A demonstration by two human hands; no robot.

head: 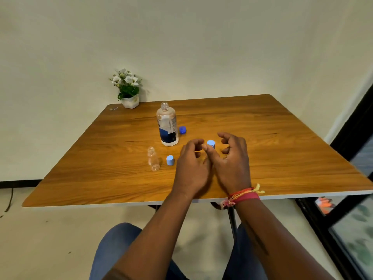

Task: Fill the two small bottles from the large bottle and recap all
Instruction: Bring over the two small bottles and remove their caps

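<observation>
Far to the left of both hands and well back, a potted plant (129,91) stands at the table (282,158) corner. Nearer, left of the left hand, one small bottle (153,159) stands open and looks empty, its light blue cap (170,160) just beside it, between bottle and hand. Behind and left of the hands the large bottle (167,126) stands uncapped, partly full, with its dark blue cap (182,130) on the table just to its right.

The left hand (191,164) hovers with fingers curled, and the right hand (232,158) sits close against it, fingers loosely spread and curled. Between their fingertips a second light blue cap (211,143) shows; the second small bottle probably stands under it, but the hands hide it, and I cannot tell whether either hand actually grips anything.

The step in hand appears to be uncapping this second small bottle. To do it well, the left hand should steady the bottle low on its body while the right twists the cap off squarely, then sets it down close by, clear of the pouring path, keeping the light bottle upright throughout
</observation>
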